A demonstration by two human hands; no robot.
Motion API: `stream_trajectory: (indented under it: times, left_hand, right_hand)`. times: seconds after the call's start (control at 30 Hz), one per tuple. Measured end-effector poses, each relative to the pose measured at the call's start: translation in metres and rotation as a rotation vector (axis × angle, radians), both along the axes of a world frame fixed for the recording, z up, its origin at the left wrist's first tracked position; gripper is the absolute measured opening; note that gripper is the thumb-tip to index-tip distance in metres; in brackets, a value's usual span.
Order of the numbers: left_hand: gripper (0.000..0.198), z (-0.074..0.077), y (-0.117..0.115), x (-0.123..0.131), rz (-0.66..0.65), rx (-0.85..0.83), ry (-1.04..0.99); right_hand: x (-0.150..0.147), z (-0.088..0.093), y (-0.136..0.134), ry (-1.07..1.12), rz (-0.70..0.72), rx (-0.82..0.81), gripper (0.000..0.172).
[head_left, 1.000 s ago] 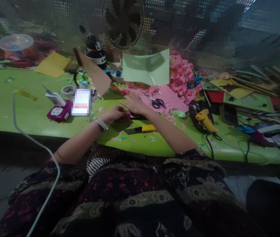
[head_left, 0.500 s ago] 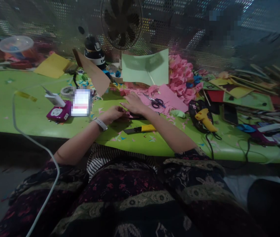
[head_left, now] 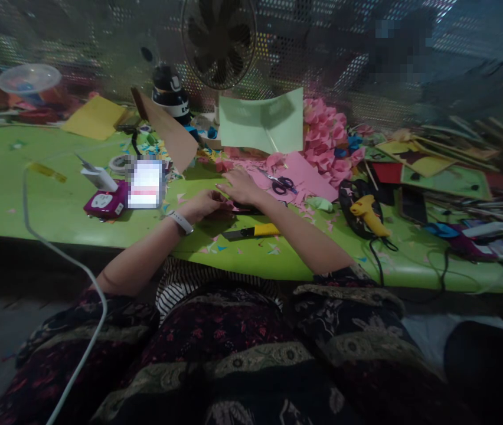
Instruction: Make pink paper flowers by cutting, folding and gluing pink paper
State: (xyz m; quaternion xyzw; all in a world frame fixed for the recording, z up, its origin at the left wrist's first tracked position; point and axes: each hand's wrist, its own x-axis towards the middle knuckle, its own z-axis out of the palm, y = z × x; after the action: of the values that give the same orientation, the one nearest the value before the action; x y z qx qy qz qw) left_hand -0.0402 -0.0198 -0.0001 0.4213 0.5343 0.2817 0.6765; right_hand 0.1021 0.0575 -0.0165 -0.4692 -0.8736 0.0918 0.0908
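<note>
My left hand (head_left: 205,205), with a pale band at the wrist, is closed at a small pink piece of paper (head_left: 234,206). Over that piece, my right hand (head_left: 239,186) lies with its fingers stretched out and its thumb pointing toward my left hand. Under the hands is a dark, flat strip, partly hidden. A yellow and black utility knife (head_left: 254,231) rests between my forearms, near the table edge. Right of my right hand, dark-handled scissors (head_left: 281,185) lie on pink paper (head_left: 311,175).
A lit phone (head_left: 145,184) and a purple power socket (head_left: 106,203) are on the left of the green table (head_left: 21,200). Pink paper petals (head_left: 326,133) are heaped behind. A yellow glue gun (head_left: 370,215) lies to the right. A cable hangs at the left.
</note>
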Motion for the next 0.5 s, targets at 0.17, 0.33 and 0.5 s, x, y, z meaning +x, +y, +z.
stream_trajectory:
  times: [0.17, 0.33, 0.5]
  left_hand:
    - [0.020, 0.0069, -0.0041, 0.0020, 0.005, -0.004, 0.030]
    - [0.015, 0.0038, -0.0020, 0.0019, 0.004, -0.008, 0.046]
    - [0.014, 0.0000, -0.0004, 0.0019, 0.001, -0.004, 0.022]
  right_hand:
    - [0.0008, -0.0023, 0.0015, -0.001, -0.002, 0.005, 0.056]
    - [-0.0006, 0.0016, -0.0025, -0.026, -0.007, -0.006, 0.054]
    - [-0.0003, 0.0043, -0.0041, -0.051, 0.009, -0.015, 0.054]
